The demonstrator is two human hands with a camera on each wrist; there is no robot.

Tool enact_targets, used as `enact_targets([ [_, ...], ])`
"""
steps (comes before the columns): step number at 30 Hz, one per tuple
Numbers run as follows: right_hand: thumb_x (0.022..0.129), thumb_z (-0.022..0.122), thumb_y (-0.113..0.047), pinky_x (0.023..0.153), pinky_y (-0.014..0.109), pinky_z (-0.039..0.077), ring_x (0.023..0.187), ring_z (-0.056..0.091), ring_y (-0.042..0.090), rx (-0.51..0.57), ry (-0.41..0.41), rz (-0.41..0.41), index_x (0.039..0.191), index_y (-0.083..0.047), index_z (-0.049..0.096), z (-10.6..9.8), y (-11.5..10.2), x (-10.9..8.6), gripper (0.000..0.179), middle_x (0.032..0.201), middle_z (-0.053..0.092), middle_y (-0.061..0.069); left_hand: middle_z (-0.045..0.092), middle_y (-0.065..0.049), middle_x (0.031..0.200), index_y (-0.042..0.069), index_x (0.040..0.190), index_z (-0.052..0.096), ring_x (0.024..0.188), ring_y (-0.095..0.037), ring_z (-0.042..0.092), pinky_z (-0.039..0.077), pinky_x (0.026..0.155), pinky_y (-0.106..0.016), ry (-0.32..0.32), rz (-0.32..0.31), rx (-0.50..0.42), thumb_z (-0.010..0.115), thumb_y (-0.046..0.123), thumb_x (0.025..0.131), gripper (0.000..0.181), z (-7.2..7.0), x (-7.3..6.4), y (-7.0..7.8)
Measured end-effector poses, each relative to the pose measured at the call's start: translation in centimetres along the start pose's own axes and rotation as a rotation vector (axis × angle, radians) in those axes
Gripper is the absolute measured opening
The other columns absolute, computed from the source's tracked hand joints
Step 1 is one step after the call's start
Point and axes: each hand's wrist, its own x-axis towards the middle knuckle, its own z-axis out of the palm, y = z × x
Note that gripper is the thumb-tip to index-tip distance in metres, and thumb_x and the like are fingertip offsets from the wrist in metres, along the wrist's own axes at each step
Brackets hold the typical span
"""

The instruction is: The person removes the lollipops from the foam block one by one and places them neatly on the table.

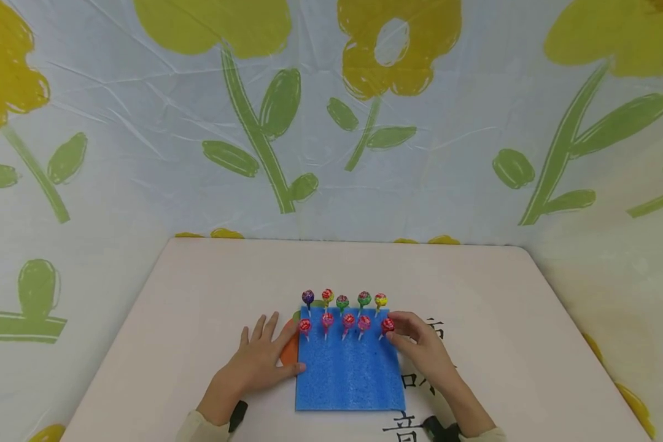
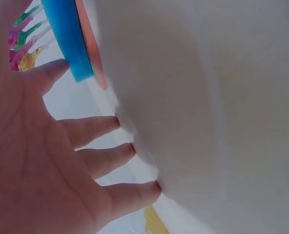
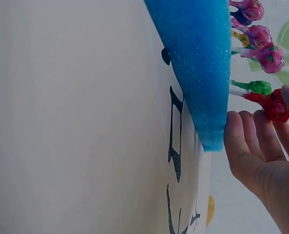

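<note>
Through my head feed I see a blue foam block (image 1: 348, 380) lying on the pale worktop (image 1: 226, 276), with ten lollipops standing in its far part in two rows. The back row (image 1: 364, 298) runs purple, yellow and red, two greens, then yellow; the front row (image 1: 327, 320) is pinks and reds. I have the right hand (image 1: 425, 350) at the block's right edge, its thumb and fingers pinching the wrapped head of the red lollipop (image 1: 387, 325) at the right end of the front row. The left hand (image 1: 259, 362) lies spread at the opposite edge, fingers straight, gripping nothing; my left wrist feed shows one fingertip against the foam and others touching the worktop. An orange piece (image 1: 290, 352) pokes out from beneath the block on that side. Black characters (image 1: 402, 425) mark the worktop near the right hand, and a flowered backdrop (image 1: 447, 153) rises behind.
</note>
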Motion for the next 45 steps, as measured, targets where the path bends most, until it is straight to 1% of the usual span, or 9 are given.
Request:
enact_targets([
  [4, 0.097, 0.069, -0.014, 0.085, 0.025, 0.053, 0.113, 0.060, 0.028, -0.005, 0.026, -0.007, 0.132, -0.003, 0.059, 0.1, 0.0, 0.1, 0.039, 0.123, 0.064, 0.008, 0.021, -0.021, 0.162, 0.026, 0.157, 0.035, 0.147, -0.048, 0.013, 0.008, 0.110, -0.073, 0.000, -0.006, -0.004, 0.056, 0.076, 0.085, 0.090, 0.0, 0.1, 0.0],
  [8, 0.096, 0.068, -0.012, 0.084, 0.026, 0.054, 0.114, 0.060, 0.030, 0.019, 0.032, -0.009, 0.132, -0.003, 0.058, 0.1, 0.0, 0.0, 0.038, 0.123, 0.064, 0.010, 0.020, -0.021, 0.162, 0.026, 0.157, 0.035, 0.147, -0.048, 0.012, 0.008, 0.110, -0.073, -0.003, -0.007, 0.002, 0.055, 0.077, 0.085, 0.090, -0.1, 0.1, 0.0],
  [14, 0.097, 0.069, -0.015, 0.085, 0.026, 0.054, 0.112, 0.060, 0.029, 0.041, 0.042, 0.004, 0.126, -0.007, 0.061, 0.1, 0.2, 0.1, 0.032, 0.119, 0.065, 0.010, 0.021, -0.021, 0.162, 0.025, 0.157, 0.036, 0.147, -0.049, 0.013, 0.009, 0.109, -0.074, -0.003, -0.006, -0.008, 0.057, 0.075, 0.085, 0.090, -0.2, 0.0, 0.2],
  [21, 0.096, 0.071, -0.019, 0.083, 0.029, 0.056, 0.107, 0.063, 0.023, 0.060, 0.060, 0.017, 0.124, -0.010, 0.062, 0.1, 0.4, -0.1, 0.031, 0.115, 0.067, 0.008, 0.021, -0.021, 0.162, 0.025, 0.156, 0.037, 0.147, -0.049, 0.013, 0.008, 0.109, -0.074, -0.026, -0.017, -0.009, 0.057, 0.075, 0.085, 0.090, -0.3, -0.1, 0.4],
  [25, 0.096, 0.070, -0.018, 0.082, 0.030, 0.057, 0.106, 0.064, 0.023, 0.072, 0.060, -0.001, 0.125, -0.009, 0.061, 0.1, 0.2, 0.0, 0.031, 0.116, 0.066, 0.009, 0.019, -0.020, 0.163, 0.026, 0.157, 0.036, 0.147, -0.048, 0.011, 0.008, 0.110, -0.073, -0.033, -0.026, -0.006, 0.057, 0.075, 0.085, 0.089, -0.4, -0.1, 0.4],
  [28, 0.097, 0.069, -0.019, 0.084, 0.029, 0.056, 0.107, 0.063, 0.023, 0.049, 0.069, 0.000, 0.126, -0.010, 0.061, 0.0, 0.0, 0.0, 0.031, 0.118, 0.066, 0.007, 0.019, -0.020, 0.163, 0.026, 0.157, 0.036, 0.148, -0.048, 0.011, 0.008, 0.109, -0.074, -0.043, -0.032, -0.008, 0.058, 0.075, 0.085, 0.089, -0.6, -0.1, 0.4],
  [32, 0.097, 0.069, -0.023, 0.086, 0.026, 0.054, 0.106, 0.063, 0.021, -0.002, 0.101, -0.004, 0.125, -0.012, 0.063, -0.4, 0.0, 0.1, 0.030, 0.116, 0.068, 0.004, 0.018, -0.020, 0.163, 0.026, 0.157, 0.036, 0.148, -0.048, 0.011, 0.009, 0.109, -0.074, -0.052, -0.030, -0.014, 0.058, 0.074, 0.084, 0.090, -0.7, 0.0, 0.3],
  [40, 0.098, 0.067, -0.024, 0.085, 0.024, 0.053, 0.107, 0.063, 0.018, -0.032, 0.119, -0.027, 0.128, -0.012, 0.062, -1.7, -0.2, 0.8, 0.032, 0.115, 0.068, 0.005, 0.018, -0.020, 0.163, 0.027, 0.157, 0.036, 0.148, -0.048, 0.011, 0.009, 0.109, -0.074, -0.047, -0.025, -0.023, 0.058, 0.075, 0.084, 0.090, -0.5, 0.1, 0.1],
  [45, 0.099, 0.067, -0.021, 0.085, 0.024, 0.054, 0.106, 0.064, 0.017, -0.004, 0.114, -0.024, 0.129, -0.010, 0.061, -2.8, -0.1, 1.4, 0.033, 0.117, 0.067, 0.009, 0.019, -0.021, 0.163, 0.027, 0.156, 0.037, 0.147, -0.048, 0.011, 0.009, 0.109, -0.074, -0.038, -0.020, -0.024, 0.059, 0.075, 0.084, 0.089, -0.5, 0.1, 0.2],
])
